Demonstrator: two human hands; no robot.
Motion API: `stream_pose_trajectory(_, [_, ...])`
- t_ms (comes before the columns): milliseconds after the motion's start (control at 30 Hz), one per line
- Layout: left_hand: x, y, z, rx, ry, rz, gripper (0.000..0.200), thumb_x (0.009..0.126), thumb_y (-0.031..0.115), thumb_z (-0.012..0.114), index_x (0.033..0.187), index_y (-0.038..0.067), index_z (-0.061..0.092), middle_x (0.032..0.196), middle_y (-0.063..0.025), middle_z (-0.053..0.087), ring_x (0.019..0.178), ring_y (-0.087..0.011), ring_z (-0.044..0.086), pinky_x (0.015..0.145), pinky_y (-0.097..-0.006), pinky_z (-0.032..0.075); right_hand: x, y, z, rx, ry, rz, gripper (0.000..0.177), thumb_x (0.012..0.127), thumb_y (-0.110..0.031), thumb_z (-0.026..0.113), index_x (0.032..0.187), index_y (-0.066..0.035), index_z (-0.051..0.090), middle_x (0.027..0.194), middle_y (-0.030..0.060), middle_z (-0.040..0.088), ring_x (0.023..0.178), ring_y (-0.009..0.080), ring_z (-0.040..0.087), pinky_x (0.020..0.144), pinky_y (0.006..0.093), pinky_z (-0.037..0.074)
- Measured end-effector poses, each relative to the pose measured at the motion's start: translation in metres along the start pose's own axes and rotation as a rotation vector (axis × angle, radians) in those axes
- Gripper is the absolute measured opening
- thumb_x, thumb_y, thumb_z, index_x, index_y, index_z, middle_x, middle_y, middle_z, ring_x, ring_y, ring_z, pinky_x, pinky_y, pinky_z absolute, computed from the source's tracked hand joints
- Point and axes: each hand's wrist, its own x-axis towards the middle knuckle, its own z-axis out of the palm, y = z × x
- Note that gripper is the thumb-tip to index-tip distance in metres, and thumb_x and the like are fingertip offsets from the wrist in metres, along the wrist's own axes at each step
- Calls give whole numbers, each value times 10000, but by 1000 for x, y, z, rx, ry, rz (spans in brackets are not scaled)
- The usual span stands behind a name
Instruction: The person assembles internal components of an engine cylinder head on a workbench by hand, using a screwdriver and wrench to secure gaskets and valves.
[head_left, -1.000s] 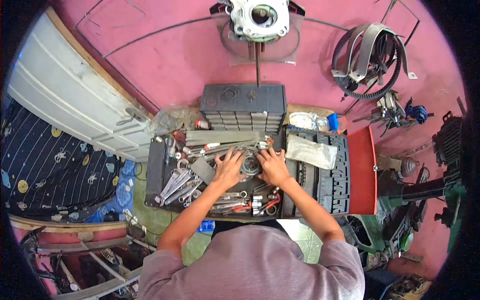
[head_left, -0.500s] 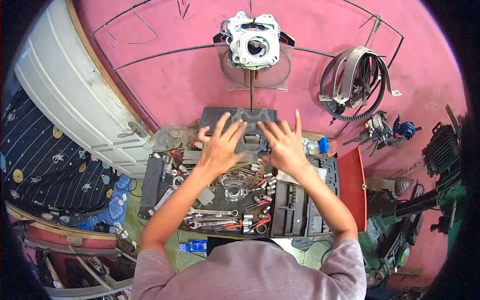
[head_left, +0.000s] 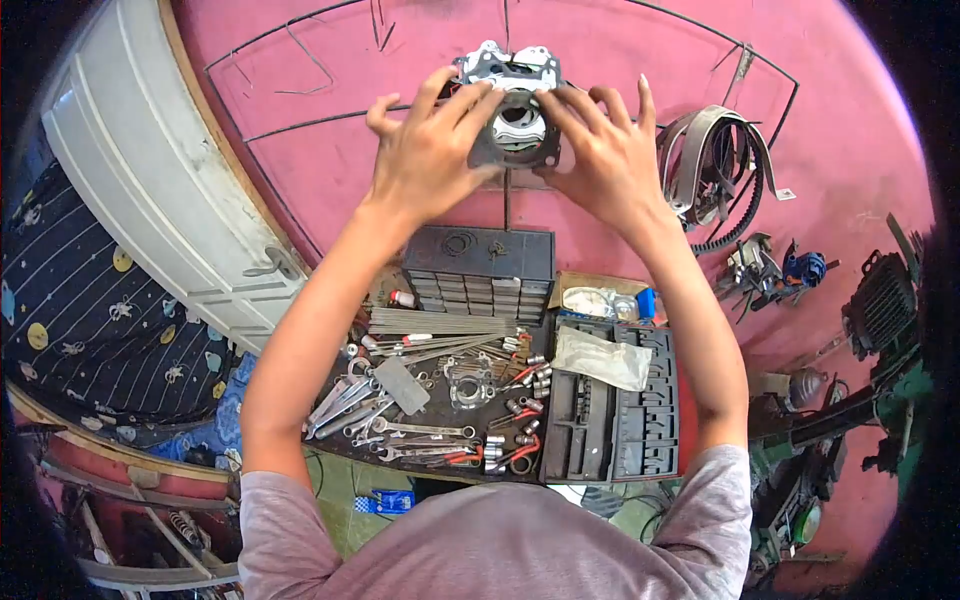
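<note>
Gasket, thin dark-grey flat plate with a large round hole [head_left: 487, 152], is held up high, above and behind the dark multi-drawer parts cabinet [head_left: 475, 244]. Left hand [head_left: 425, 150] and right hand [head_left: 605, 160] pinch it at opposite sides, index fingers on the upper part, thumbs low; the remaining fingers are spread off it.

Risks: edge-only grip on thin sheet, so uneven pull or twist could bend it, or one side could slip. If it drops, likely lands on the cabinet or the tools in front of it. White-faced gasket stack [head_left: 490, 52] sits behind it on the pink wall [head_left: 300, 180] above the cabinet; a careless push could snag or knock it. Can't tell if they touch; the overlap hides depth.

Vs earlier: 1.0 s ago both hands were down in front of the cabinet; 0.5 s ago the piece was blurred over the cabinet top. Now it's higher, overlapping the stack. Similar metal-grey gasket [head_left: 470, 371] still lies in front of the cabinet.
</note>
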Motion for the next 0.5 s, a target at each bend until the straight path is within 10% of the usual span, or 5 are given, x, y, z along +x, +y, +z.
stream_pose_trajectory(500, [32,-20,22,56,74,36,745,692,514,843,1344,222,632,1314,71,623,1336,-170,472,994,-589,259,30,18,19,-63,3,2,836,649,-362,896,1407,-203,582,1325,-17,611,1220,234,572,1128,724,277])
